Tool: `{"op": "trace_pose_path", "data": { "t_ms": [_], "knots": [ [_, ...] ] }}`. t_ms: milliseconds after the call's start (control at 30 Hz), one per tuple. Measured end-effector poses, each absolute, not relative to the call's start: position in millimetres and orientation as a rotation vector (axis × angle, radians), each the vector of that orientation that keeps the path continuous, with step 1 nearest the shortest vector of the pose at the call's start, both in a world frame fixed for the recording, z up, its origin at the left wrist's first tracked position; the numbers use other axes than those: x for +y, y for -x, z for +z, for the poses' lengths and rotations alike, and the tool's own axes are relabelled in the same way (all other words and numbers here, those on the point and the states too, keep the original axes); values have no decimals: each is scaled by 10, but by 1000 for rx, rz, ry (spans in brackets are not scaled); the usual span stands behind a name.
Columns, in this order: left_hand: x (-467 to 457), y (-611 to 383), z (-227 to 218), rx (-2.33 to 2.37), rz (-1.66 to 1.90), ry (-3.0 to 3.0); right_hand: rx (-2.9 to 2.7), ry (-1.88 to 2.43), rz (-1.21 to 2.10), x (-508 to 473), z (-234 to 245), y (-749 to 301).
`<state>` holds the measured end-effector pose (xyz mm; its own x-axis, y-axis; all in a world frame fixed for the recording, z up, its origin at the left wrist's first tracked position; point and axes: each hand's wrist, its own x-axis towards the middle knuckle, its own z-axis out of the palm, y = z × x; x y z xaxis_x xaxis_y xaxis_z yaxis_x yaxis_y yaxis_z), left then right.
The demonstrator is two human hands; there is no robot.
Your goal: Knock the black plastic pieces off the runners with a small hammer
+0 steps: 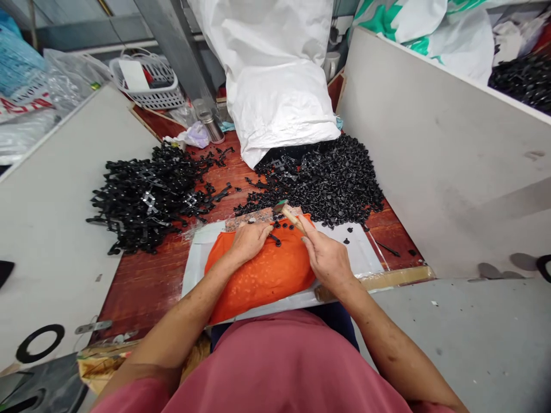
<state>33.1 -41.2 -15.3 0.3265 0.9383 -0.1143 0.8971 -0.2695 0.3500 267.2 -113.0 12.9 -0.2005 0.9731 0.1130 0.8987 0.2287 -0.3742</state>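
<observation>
My right hand (328, 256) is closed around the wooden handle of a small hammer (293, 219). The hammer's head is up and to the left of that hand, over a speckled stone slab (257, 217). My left hand (250, 241) pinches a small black linkage piece (275, 240), whose end sticks out past the fingertips. Both hands are above a bright orange cloth pad (262, 281). Between them, a few round black caps (284, 225) rest on the pad's far edge. How the linkage piece meets the slab is hidden.
A heap of black linkage parts (146, 195) lies at the left, and a larger pile of black caps (331, 183) at the right. Behind hangs a white sack (284, 97). Grey panels (422, 143) wall the sides. A flask (210, 123) stands near a basket (148, 94).
</observation>
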Motion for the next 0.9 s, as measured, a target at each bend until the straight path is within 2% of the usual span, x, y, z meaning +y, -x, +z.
{"op": "trace_pose_path", "data": {
  "t_ms": [233, 400, 567, 767, 900],
  "knots": [
    [-446, -374, -137, 1639, 114, -2279, -2267, 1831, 232, -1101, 16, -2614],
    [-435, -383, -107, 1650, 72, -2262, -2364, 1918, 309, -1098, 21, -2609],
    [-442, -379, -117, 1666, 49, -2280, -2222, 1839, 281, -1118, 27, -2615],
    [-424, -374, -129, 1656, 57, -2276, -2297, 1911, 438, -1126, -18, -2601],
    [-454, -324, -104, 1565, 157, -2281, -2024, 1752, 575, -1087, 22, -2646]
  ]
}}
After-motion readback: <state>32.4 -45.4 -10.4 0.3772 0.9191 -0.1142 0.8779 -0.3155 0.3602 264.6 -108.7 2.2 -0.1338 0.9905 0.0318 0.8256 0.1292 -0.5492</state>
